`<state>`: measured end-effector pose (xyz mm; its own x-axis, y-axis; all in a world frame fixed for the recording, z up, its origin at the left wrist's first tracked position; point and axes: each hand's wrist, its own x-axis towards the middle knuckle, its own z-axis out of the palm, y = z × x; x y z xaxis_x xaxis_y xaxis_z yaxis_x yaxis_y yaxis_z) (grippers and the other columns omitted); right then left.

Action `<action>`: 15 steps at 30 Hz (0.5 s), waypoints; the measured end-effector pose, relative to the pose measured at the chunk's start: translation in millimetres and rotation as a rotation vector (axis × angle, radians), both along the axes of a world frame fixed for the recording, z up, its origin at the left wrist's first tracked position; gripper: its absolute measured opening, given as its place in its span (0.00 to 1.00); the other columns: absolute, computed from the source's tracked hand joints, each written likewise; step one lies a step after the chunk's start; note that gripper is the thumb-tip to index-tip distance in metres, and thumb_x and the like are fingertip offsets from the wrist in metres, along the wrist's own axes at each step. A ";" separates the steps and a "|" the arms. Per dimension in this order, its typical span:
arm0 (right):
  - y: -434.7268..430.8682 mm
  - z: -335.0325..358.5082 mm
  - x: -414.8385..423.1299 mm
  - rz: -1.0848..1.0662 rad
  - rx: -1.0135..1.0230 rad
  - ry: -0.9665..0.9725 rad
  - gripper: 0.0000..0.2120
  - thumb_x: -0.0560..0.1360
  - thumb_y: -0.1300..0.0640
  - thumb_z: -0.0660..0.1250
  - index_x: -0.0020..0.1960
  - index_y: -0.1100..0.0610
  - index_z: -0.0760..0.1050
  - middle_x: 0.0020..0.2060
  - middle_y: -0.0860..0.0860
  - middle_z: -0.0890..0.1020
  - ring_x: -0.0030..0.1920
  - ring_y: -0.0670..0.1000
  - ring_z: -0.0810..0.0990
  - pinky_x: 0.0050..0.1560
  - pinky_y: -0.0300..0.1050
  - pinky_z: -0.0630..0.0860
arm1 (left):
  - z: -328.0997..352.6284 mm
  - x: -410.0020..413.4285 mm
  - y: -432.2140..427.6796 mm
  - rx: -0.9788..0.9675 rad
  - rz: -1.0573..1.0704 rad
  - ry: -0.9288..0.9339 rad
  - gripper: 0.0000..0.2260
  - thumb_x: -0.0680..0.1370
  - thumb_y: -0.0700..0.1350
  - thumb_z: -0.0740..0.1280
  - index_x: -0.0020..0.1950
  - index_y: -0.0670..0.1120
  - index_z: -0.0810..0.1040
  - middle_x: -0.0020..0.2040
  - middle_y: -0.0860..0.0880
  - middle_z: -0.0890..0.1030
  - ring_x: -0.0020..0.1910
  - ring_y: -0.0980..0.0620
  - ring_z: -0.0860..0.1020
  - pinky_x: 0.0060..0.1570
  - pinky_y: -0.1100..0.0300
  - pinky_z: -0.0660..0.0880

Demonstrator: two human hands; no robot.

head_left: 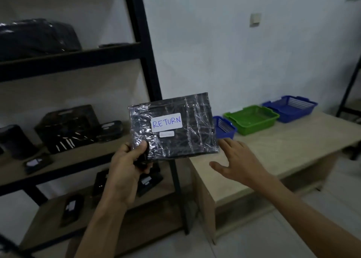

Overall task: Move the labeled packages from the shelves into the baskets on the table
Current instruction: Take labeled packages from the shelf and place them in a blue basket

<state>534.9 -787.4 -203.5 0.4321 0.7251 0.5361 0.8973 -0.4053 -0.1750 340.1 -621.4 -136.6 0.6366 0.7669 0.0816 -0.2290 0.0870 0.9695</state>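
Note:
A black plastic-wrapped package with a white label reading RETURN is held up in front of me. My left hand grips its lower left corner, thumb on the front. My right hand hovers with spread fingers just right of the package's lower right corner, not touching it. On the table stand three baskets: a small blue basket partly hidden behind the package, a green basket, and a larger blue basket farther back.
A black metal shelf unit stands at the left, with several dark wrapped packages on its wooden boards. The table's near corner sits close to the shelf post. A tiled floor lies in front of the table.

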 end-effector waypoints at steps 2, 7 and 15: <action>-31.5 -17.5 11.6 -0.028 -0.051 0.031 0.23 0.67 0.39 0.60 0.56 0.50 0.65 0.45 0.50 0.79 0.43 0.54 0.80 0.45 0.48 0.76 | -13.1 13.9 -27.2 -0.018 -0.021 0.017 0.04 0.79 0.40 0.62 0.53 0.44 0.73 0.42 0.49 0.79 0.35 0.53 0.73 0.27 0.63 0.68; -109.7 -50.1 52.3 -0.073 -0.230 0.125 0.27 0.71 0.40 0.62 0.65 0.54 0.67 0.56 0.52 0.77 0.56 0.55 0.76 0.58 0.49 0.69 | -43.6 61.8 -101.7 -0.057 -0.027 0.045 0.03 0.79 0.40 0.62 0.49 0.47 0.75 0.37 0.52 0.81 0.29 0.55 0.73 0.24 0.65 0.68; -191.3 -74.6 134.8 -0.041 -0.337 0.293 0.25 0.74 0.44 0.64 0.67 0.51 0.65 0.62 0.50 0.75 0.60 0.52 0.74 0.60 0.46 0.66 | -86.4 139.7 -179.0 -0.117 -0.012 0.148 0.03 0.79 0.41 0.62 0.51 0.46 0.74 0.43 0.46 0.79 0.33 0.51 0.73 0.29 0.59 0.64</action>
